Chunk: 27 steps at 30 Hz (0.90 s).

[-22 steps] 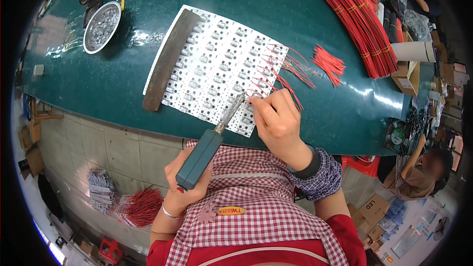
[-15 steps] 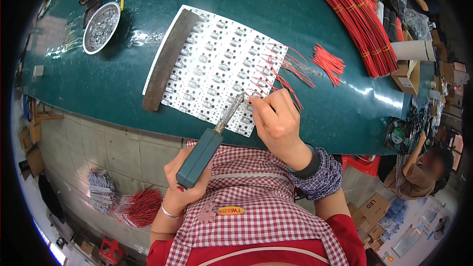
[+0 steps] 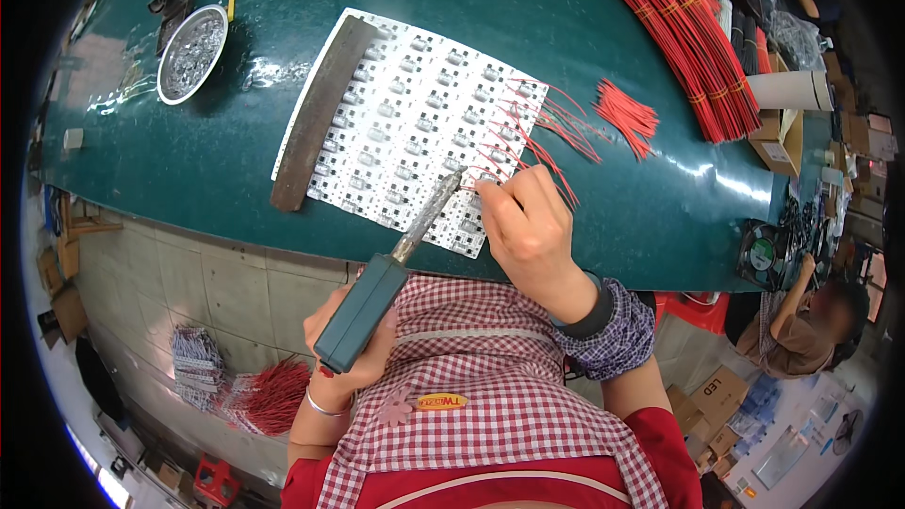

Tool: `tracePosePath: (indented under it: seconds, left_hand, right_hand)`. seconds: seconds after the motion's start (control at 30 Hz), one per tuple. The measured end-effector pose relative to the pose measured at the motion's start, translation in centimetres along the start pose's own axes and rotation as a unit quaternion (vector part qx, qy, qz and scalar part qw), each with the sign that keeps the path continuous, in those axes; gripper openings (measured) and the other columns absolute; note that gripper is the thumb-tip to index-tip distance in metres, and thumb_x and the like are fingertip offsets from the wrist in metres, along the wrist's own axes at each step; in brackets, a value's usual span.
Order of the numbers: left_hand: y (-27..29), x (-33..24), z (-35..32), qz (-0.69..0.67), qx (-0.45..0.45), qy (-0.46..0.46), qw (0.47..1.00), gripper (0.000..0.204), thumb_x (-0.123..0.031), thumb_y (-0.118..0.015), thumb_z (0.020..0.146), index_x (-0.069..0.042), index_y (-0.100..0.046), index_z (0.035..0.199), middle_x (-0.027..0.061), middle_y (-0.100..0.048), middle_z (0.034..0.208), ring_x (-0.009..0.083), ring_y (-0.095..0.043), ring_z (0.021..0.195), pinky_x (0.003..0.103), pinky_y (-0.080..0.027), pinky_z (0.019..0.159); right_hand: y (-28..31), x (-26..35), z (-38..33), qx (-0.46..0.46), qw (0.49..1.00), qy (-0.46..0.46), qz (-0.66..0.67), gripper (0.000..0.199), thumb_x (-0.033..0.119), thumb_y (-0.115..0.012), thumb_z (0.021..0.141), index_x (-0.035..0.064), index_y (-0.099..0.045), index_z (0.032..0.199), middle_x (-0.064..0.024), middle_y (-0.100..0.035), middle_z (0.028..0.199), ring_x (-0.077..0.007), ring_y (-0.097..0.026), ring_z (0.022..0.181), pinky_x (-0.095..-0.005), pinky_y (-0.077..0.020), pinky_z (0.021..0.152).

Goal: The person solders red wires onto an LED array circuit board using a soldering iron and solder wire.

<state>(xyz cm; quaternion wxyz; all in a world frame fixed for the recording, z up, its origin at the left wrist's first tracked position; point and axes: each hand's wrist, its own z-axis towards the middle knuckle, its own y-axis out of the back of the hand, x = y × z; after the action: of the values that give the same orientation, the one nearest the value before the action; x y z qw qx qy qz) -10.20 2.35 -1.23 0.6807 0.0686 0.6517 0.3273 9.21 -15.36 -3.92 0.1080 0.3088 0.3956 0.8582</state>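
My left hand [image 3: 373,354] is wrapped round the dark green handle of a soldering iron [image 3: 362,309]. The iron slants up to the right, its tip at a white circuit board sheet [image 3: 388,137] dotted with small components. My right hand [image 3: 533,231] is pinched at the sheet's right part, beside the iron's tip. A thin red wire [image 3: 471,187] runs from its fingertips to the board; the fingers partly hide it. Farther up that side, several red wires [image 3: 547,153] trail off the sheet's edge. A dark flat bar [image 3: 323,118] lies across the sheet's left side.
On the green table [image 3: 255,151] stands a metal bowl [image 3: 192,55] of shiny bits at the far left. Right of the sheet lie a small red wire bundle [image 3: 625,118] and a large one [image 3: 681,47]. Another person [image 3: 801,325] sits at the right, near a small fan [image 3: 760,256].
My left hand and the soldering iron's handle have shifted a little left and down, its tip slightly up and left. My right hand is almost still.
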Motion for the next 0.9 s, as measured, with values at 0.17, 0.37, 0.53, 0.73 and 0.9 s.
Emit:
tracePosePath:
  seconds: [0.17, 0.37, 0.53, 0.73, 0.9]
  left_hand:
    - [-0.5, 0.9, -0.8, -0.01, -0.016, 0.002, 1.0, 0.028, 0.004, -0.077, 0.076, 0.007, -0.074, 0.103, 0.0186, -0.074, 0.096, 0.0272, -0.073, 0.072, 0.032, -0.058, 0.066]
    - [-0.5, 0.9, -1.6, -0.001, -0.005, 0.026, 1.0, 0.028, 0.003, -0.078, 0.076, 0.007, -0.074, 0.104, 0.0197, -0.074, 0.099, 0.0278, -0.074, 0.074, 0.033, -0.058, 0.067]
    - [-0.4, 1.0, -2.4, -0.006, 0.007, 0.058, 0.998, 0.028, 0.003, -0.078, 0.076, 0.007, -0.074, 0.104, 0.02, -0.074, 0.101, 0.0287, -0.075, 0.076, 0.033, -0.059, 0.068]
    - [-0.1, 0.3, -2.0, 0.0, 0.019, 0.058, 0.998, 0.027, 0.003, -0.078, 0.077, 0.006, -0.074, 0.104, 0.0192, -0.074, 0.1, 0.0289, -0.075, 0.075, 0.033, -0.059, 0.068]
    - [0.0, -0.1, -1.6, 0.04, 0.031, 0.007, 0.999, 0.025, 0.001, -0.079, 0.078, 0.006, -0.073, 0.103, 0.0178, -0.073, 0.099, 0.027, -0.073, 0.072, 0.033, -0.057, 0.065]
  right_hand:
    - [0.0, 0.0, 0.0, 0.001, 1.0, 0.0, 0.002, 0.025, -0.006, -0.073, 0.073, -0.0016, -0.07, 0.097, -0.0086, -0.049, 0.08, -0.0259, -0.054, 0.074, -0.037, -0.0469, 0.062]
    - [0.2, 0.0, -0.1, -0.007, 1.0, -0.01, 0.005, 0.026, -0.005, -0.074, 0.073, 0.0009, -0.072, 0.098, -0.0071, -0.055, 0.083, -0.0248, -0.057, 0.078, -0.0354, -0.0474, 0.063]
    - [0.4, 0.0, -0.5, -0.011, 0.999, -0.019, 0.025, 0.027, -0.004, -0.076, 0.073, 0.0024, -0.075, 0.1, -0.0054, -0.057, 0.083, -0.0243, -0.059, 0.079, -0.036, -0.0478, 0.067]
    - [0.4, -0.5, -0.8, -0.003, 0.999, -0.019, 0.041, 0.028, -0.003, -0.076, 0.073, 0.0038, -0.075, 0.1, -0.0044, -0.057, 0.082, -0.0242, -0.059, 0.08, -0.0366, -0.0468, 0.069]
    - [0.5, -0.7, -0.8, 0.011, 0.999, -0.019, 0.038, 0.027, -0.003, -0.075, 0.073, 0.0038, -0.075, 0.099, -0.0044, -0.057, 0.082, -0.0241, -0.058, 0.081, -0.0366, -0.0455, 0.067]
